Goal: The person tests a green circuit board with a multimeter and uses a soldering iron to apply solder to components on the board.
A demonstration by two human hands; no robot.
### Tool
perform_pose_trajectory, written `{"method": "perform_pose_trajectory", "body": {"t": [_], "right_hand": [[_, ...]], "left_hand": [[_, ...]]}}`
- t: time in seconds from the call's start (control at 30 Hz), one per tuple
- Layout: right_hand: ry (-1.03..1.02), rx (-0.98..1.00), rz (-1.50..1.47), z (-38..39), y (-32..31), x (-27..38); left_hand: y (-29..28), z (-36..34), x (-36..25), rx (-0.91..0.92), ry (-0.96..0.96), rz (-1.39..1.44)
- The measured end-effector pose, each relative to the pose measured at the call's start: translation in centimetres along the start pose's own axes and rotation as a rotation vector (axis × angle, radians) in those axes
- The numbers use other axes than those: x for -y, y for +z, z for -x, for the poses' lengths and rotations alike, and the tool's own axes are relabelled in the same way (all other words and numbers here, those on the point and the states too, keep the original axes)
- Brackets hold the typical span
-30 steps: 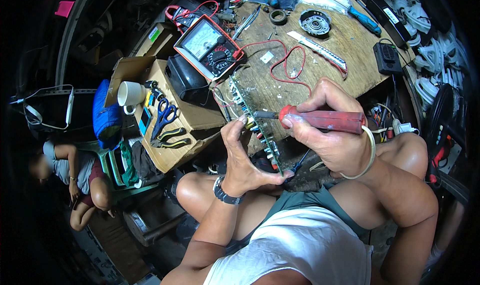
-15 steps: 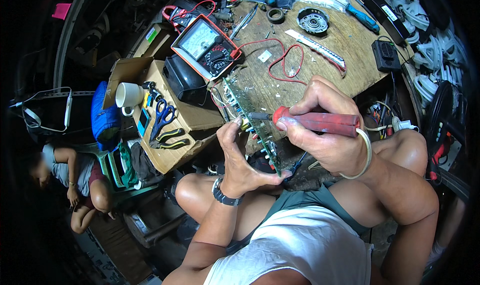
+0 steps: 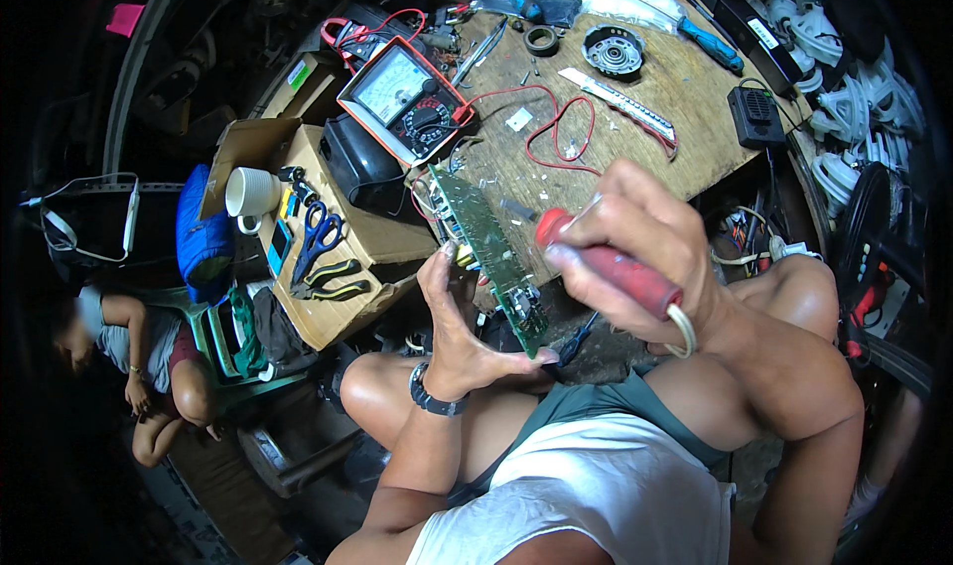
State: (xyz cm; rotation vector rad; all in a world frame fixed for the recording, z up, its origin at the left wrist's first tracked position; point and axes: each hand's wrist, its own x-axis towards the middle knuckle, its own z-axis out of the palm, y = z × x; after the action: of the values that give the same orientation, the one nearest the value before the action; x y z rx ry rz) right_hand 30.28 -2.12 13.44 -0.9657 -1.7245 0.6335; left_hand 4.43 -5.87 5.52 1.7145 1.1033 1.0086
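A green circuit board (image 3: 483,235) stands on edge above my lap, its soldered face toward the right and its components toward the left. My left hand (image 3: 455,332) grips the board's lower part between thumb and fingers. Wrapped round the red handle of a soldering iron (image 3: 627,277) is my right hand (image 3: 650,232). The iron's metal barrel points up and left at the board, with a small gap between them. A pale cord trails from the handle's lower end.
On the wooden table (image 3: 516,178) lie an analog multimeter (image 3: 405,103), a box cutter (image 3: 620,106), a tape roll (image 3: 541,40) and a round metal part (image 3: 612,52). A cardboard box (image 3: 342,322) at left holds scissors (image 3: 318,235), pliers (image 3: 333,281) and a mug (image 3: 252,193). Another person (image 3: 149,352) sits far left.
The soldering iron has drawn back from the board and its handle now tilts more downward to the right. The board has turned, showing more of its soldered face.
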Motion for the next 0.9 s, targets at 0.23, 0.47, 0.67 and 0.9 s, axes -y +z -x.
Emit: {"method": "perform_pose_trajectory", "body": {"t": [0.23, 0.47, 0.67, 0.9], "right_hand": [[0.078, 0.000, -0.056, 0.0, -0.4, 0.0], [0.100, 0.191, -0.112, 1.1, 0.9, 0.5], [0.061, 0.209, -0.086, 0.6, 1.7, 0.7], [-0.019, 0.244, -0.089, 0.9, 3.2, 1.0]], "left_hand": [[-1.5, 1.3, 0.3, 0.050, 0.008, 0.172], [-1.9, 1.9, 0.1, 0.050, -0.046, 0.350], [-2.7, 3.2, 0.7, -0.077, -0.145, 0.554], [-3.6, 3.4, 1.2, -0.280, -0.329, 0.541]]}}
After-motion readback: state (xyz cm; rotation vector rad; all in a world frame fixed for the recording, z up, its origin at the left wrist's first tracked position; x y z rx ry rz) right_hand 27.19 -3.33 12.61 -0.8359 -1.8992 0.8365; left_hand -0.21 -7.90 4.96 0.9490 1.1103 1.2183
